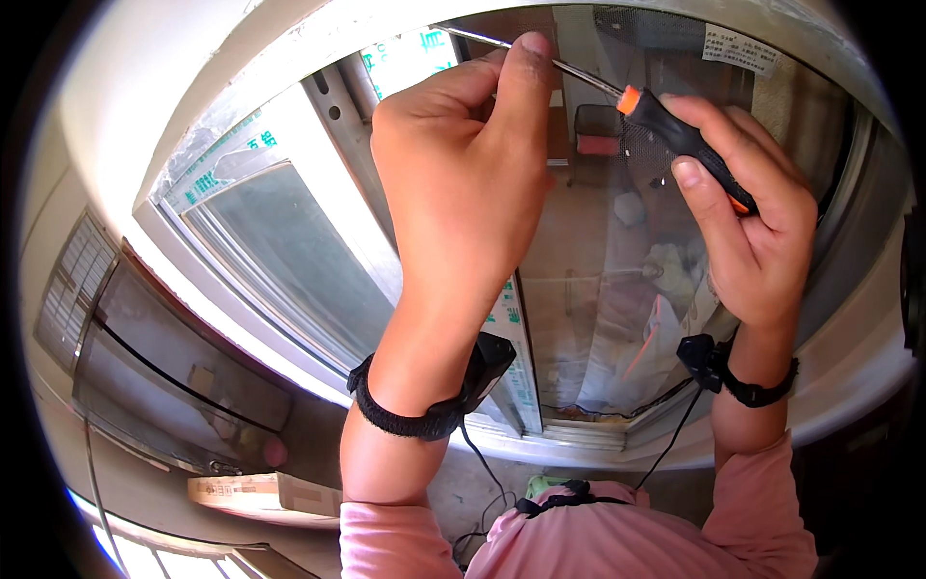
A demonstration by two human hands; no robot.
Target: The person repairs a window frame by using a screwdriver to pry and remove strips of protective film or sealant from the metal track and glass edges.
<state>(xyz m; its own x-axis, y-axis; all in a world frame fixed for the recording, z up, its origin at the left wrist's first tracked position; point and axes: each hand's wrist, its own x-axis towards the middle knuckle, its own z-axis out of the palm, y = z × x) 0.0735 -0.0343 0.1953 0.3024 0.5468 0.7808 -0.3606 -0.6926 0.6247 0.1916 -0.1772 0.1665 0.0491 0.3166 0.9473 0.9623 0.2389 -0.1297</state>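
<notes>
Two bare hands hold one screwdriver, positioned in front of the upper part of a window. The right hand is closed around the black handle, thumb on the near side and fingers wrapped over the far side; the handle's orange collar projects beyond the grip toward the upper left. The left hand is turned with its back to the camera and is pinched on the metal shaft. Its thumb crosses in front of the shaft; the curled fingers are mostly hidden. The shaft runs from the collar, behind the left thumb, and emerges on the other side, sloping up to the left. Its far end lies near the white top edge of the window; contact there cannot be determined.

The left hand is above and in front of a white window frame carrying film with green print. To its right, a printed white label sits above the handle. Each wrist carries a black strap: left strap, right strap. A cardboard box is located at lower left, well apart from both hands.
</notes>
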